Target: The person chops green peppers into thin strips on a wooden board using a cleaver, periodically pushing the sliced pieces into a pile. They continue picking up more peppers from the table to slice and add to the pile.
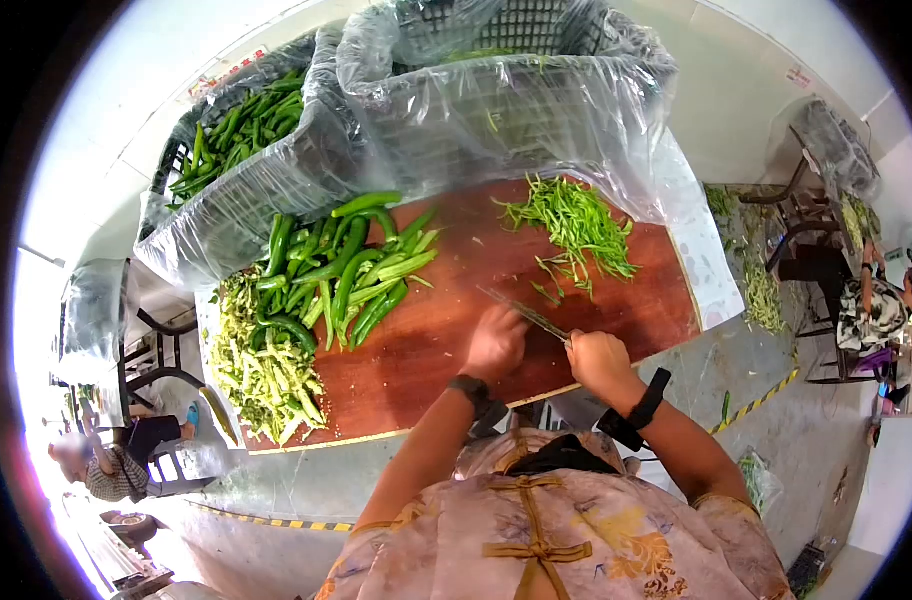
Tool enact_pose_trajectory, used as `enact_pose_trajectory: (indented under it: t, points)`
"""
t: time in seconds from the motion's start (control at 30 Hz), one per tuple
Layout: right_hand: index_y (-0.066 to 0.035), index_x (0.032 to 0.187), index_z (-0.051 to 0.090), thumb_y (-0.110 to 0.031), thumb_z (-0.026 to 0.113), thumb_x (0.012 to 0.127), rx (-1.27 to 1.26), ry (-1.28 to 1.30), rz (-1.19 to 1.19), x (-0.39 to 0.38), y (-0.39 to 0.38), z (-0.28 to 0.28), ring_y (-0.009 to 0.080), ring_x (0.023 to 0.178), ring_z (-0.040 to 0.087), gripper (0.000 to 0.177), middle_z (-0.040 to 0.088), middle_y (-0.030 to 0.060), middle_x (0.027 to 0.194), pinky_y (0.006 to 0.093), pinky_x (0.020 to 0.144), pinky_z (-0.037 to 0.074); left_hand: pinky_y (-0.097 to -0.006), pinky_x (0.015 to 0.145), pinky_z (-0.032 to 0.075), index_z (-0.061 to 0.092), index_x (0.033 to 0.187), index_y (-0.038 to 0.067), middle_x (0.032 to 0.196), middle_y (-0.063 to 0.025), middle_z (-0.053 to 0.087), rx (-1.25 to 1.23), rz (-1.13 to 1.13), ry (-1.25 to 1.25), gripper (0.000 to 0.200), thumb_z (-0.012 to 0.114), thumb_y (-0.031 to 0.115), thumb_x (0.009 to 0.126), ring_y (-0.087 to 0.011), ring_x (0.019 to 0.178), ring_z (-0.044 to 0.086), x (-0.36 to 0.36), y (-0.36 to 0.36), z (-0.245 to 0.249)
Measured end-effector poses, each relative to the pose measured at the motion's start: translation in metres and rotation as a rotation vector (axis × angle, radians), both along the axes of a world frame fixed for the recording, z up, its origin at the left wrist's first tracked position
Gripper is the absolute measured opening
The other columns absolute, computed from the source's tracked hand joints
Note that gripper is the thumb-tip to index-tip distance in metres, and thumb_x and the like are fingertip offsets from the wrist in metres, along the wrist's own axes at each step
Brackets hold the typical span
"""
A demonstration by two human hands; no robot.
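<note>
My right hand is closed round the handle of a knife, whose thin blade points up and to the left over the red-brown board. Beside the blade is my left hand, its fingers curled in and somewhat blurred; whatever they hold is hidden. A heap of long green peppers, some whole and some cut, lies left of my hands. Pale pepper cores and trimmings are piled at the board's left end. Thin green pepper strips form a loose mound beyond the knife.
Behind the board stand a plastic-lined crate and, at left, another crate with green peppers. Scraps litter the floor at right. One person sits at far left, another person at far right.
</note>
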State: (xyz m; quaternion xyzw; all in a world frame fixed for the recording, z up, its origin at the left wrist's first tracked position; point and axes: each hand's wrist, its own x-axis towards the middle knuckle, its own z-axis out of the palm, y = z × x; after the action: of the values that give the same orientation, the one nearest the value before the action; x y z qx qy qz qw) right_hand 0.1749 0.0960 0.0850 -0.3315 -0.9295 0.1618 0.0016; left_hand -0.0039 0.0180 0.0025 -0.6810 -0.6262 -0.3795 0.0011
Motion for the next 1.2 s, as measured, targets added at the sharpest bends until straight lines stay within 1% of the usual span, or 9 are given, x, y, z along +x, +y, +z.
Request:
enact_pose_trajectory:
  t: [0.17, 0.3, 0.37, 0.43, 0.53, 0.7, 0.9, 0.97, 1.2]
  points:
    - [-0.002, 0.077, 0.057, -0.020, 0.053, 0.084, 0.014, 0.055, 0.019, -0.027, 0.010, -0.023, 0.0375, 0.062, 0.061, 0.019, 0.060, 0.0197, 0.064, 0.0473, 0.056, 0.049, -0.0418, 0.083, 0.044, 0.063, 0.093, 0.003, 0.100, -0.0105, 0.058, -0.006, -0.008, -0.020, 0.031, 0.057, 0.003, 0.062, -0.0301, 0.098, 0.053, 0.001, -0.001, 0.005]
    - [-0.003, 0.076, 0.058, -0.021, 0.052, 0.085, 0.103, 0.059, 0.008, -0.059, 0.021, -0.030, 0.0377, 0.064, 0.061, 0.021, 0.061, 0.0200, 0.066, 0.0477, 0.057, 0.049, -0.0429, 0.083, 0.044, 0.062, 0.094, 0.007, 0.099, -0.0078, 0.059, 0.004, -0.018, -0.046, 0.026, 0.055, 0.004, 0.068, -0.0298, 0.100, 0.054, -0.002, 0.004, 0.006]
    - [-0.002, 0.078, 0.058, -0.022, 0.052, 0.086, 0.032, 0.103, -0.035, -0.050, 0.027, -0.025, 0.0397, 0.065, 0.059, 0.022, 0.060, 0.0203, 0.066, 0.0484, 0.058, 0.048, -0.0429, 0.083, 0.043, 0.062, 0.094, 0.007, 0.099, -0.0078, 0.060, 0.014, -0.014, -0.073, 0.027, 0.055, 0.005, 0.069, -0.0291, 0.101, 0.054, 0.000, 0.000, 0.001]
    - [-0.003, 0.079, 0.058, -0.021, 0.054, 0.085, 0.041, 0.109, -0.076, -0.034, 0.026, -0.019, 0.0392, 0.064, 0.059, 0.020, 0.059, 0.0199, 0.065, 0.0487, 0.058, 0.047, -0.0417, 0.083, 0.044, 0.063, 0.092, 0.004, 0.097, -0.0086, 0.059, 0.006, 0.007, 0.014, 0.030, 0.056, 0.004, 0.063, -0.0285, 0.099, 0.053, 0.001, -0.001, 0.008]
    - [-0.003, 0.080, 0.058, -0.021, 0.055, 0.084, 0.016, 0.068, 0.006, -0.009, 0.013, -0.008, 0.0387, 0.063, 0.059, 0.018, 0.059, 0.0194, 0.064, 0.0484, 0.057, 0.047, -0.0416, 0.082, 0.044, 0.063, 0.091, 0.005, 0.098, -0.0084, 0.059, 0.027, 0.065, 0.074, 0.029, 0.057, 0.005, 0.063, -0.0281, 0.099, 0.053, 0.003, -0.002, 0.008]
    - [-0.003, 0.080, 0.058, -0.020, 0.056, 0.083, 0.017, 0.043, 0.001, 0.006, 0.000, -0.005, 0.0383, 0.061, 0.059, 0.017, 0.059, 0.0190, 0.063, 0.0481, 0.056, 0.047, -0.0413, 0.082, 0.044, 0.064, 0.088, 0.006, 0.099, -0.0080, 0.058, -0.024, 0.018, 0.046, 0.025, 0.056, 0.005, 0.064, -0.0280, 0.099, 0.053, 0.001, -0.004, 0.008]
    - [-0.003, 0.077, 0.057, -0.020, 0.055, 0.083, -0.014, -0.010, 0.009, -0.001, 0.003, -0.007, 0.0386, 0.061, 0.059, 0.019, 0.059, 0.0200, 0.063, 0.0484, 0.056, 0.047, -0.0410, 0.081, 0.044, 0.063, 0.087, 0.006, 0.098, -0.0077, 0.058, 0.022, 0.015, 0.042, 0.024, 0.056, 0.004, 0.063, -0.0279, 0.098, 0.053, 0.000, -0.002, 0.005]
    - [-0.002, 0.074, 0.056, -0.020, 0.054, 0.083, 0.004, 0.082, 0.033, -0.011, 0.005, -0.015, 0.0390, 0.060, 0.059, 0.020, 0.059, 0.0205, 0.063, 0.0483, 0.056, 0.048, -0.0410, 0.080, 0.044, 0.063, 0.087, 0.006, 0.097, -0.0076, 0.058, 0.011, 0.009, 0.034, 0.025, 0.056, 0.004, 0.063, -0.0279, 0.097, 0.053, 0.001, -0.003, 0.004]
    - [-0.001, 0.076, 0.058, -0.020, 0.053, 0.084, 0.060, 0.148, -0.010, -0.054, 0.032, -0.029, 0.0391, 0.064, 0.060, 0.021, 0.060, 0.0200, 0.065, 0.0482, 0.058, 0.048, -0.0396, 0.079, 0.045, 0.062, 0.089, 0.004, 0.096, -0.0088, 0.057, 0.014, -0.013, -0.011, 0.026, 0.055, 0.003, 0.064, -0.0290, 0.093, 0.054, 0.000, -0.001, 0.011]
